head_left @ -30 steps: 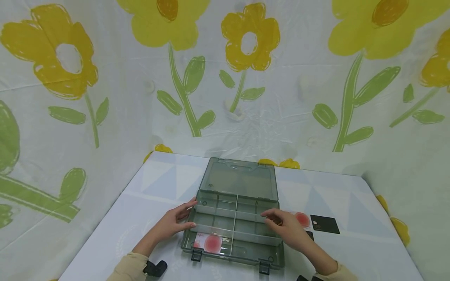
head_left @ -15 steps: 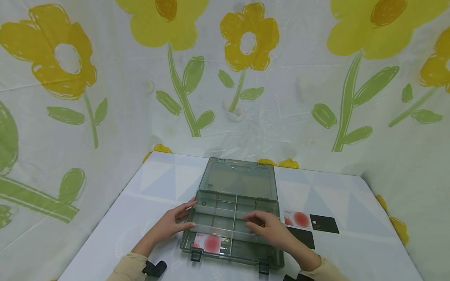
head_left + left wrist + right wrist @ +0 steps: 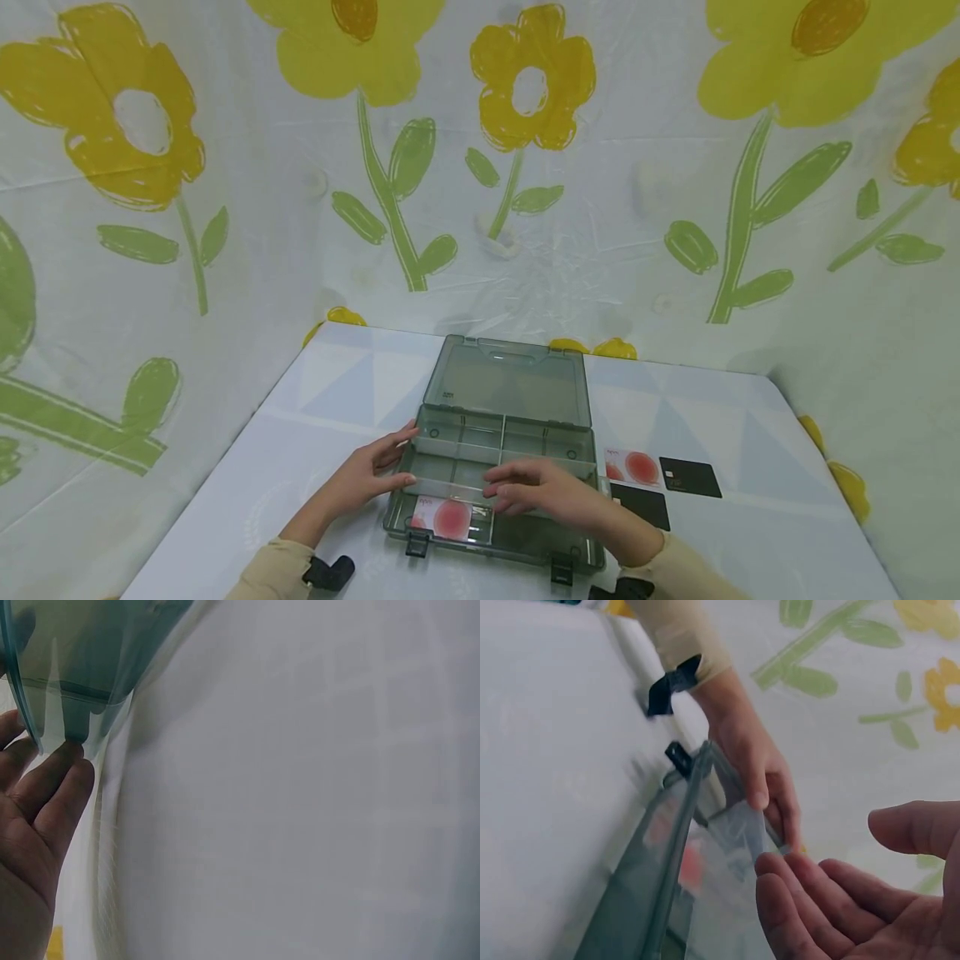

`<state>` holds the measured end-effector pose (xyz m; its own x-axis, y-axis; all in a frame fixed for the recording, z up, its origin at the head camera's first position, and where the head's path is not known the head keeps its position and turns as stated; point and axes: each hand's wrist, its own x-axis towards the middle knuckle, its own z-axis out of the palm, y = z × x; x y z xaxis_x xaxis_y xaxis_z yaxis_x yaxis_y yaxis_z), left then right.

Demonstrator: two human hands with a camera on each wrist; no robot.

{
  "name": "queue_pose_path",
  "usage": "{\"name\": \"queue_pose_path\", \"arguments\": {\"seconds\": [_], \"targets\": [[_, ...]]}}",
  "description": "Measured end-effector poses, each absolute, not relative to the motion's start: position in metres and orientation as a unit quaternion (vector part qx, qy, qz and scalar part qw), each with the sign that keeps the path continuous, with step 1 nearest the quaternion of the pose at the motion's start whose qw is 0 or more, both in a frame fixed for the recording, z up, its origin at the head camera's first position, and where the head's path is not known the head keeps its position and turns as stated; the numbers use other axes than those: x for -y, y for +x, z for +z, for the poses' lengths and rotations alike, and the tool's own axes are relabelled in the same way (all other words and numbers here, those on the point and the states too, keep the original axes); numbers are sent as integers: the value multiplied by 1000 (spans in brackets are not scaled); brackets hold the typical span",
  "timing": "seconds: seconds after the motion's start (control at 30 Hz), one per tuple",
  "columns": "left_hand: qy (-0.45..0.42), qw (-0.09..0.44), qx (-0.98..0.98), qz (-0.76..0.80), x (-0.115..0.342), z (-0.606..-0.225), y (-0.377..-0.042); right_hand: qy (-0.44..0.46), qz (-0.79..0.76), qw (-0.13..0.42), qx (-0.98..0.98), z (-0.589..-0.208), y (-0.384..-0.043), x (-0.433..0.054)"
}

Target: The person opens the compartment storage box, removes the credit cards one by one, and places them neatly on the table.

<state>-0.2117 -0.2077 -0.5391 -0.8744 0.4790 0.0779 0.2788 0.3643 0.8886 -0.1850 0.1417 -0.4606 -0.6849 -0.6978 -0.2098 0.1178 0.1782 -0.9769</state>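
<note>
A smoky grey-green plastic divider box (image 3: 536,546) lies on the table with its lid (image 3: 510,383) folded back. Clear partitions split it into several compartments. My left hand (image 3: 367,473) rests its fingertips against the box's left side; in the left wrist view, its straight fingers (image 3: 67,780) meet the see-through wall. Over the middle and right compartments hovers my right hand (image 3: 551,497), fingers loosely bent, holding nothing. From the right wrist view its palm (image 3: 900,922) faces up toward the lens with thumb apart. A pink-and-white card (image 3: 444,517) lies in the front left compartment.
Right of the box lie another pink-and-white card (image 3: 633,467), a black card with a chip (image 3: 690,477) and a second black card (image 3: 643,507), partly hidden by the right arm. Two dark latches (image 3: 417,544) hang at the box's front. A flower-printed curtain (image 3: 600,208) encloses the table.
My right hand has moved left from the box's right edge to over its middle, its fingers loosening. The left hand and the box stay where they were.
</note>
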Motion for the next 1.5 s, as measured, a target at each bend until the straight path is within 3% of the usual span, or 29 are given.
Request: {"name": "queue_pose_path", "arguments": {"seconds": [0.27,0.6,1.5], "targets": [[230,95,-822,513,208,-540,-212,-164,-640,424,-620,-458,-184,-128],[234,97,-819,515,207,-537,-211,-102,-650,487,-574,-450,-180,-116],[231,96,-822,512,207,-537,-211,-39,-671,451,-586,-457,-168,-66]]}}
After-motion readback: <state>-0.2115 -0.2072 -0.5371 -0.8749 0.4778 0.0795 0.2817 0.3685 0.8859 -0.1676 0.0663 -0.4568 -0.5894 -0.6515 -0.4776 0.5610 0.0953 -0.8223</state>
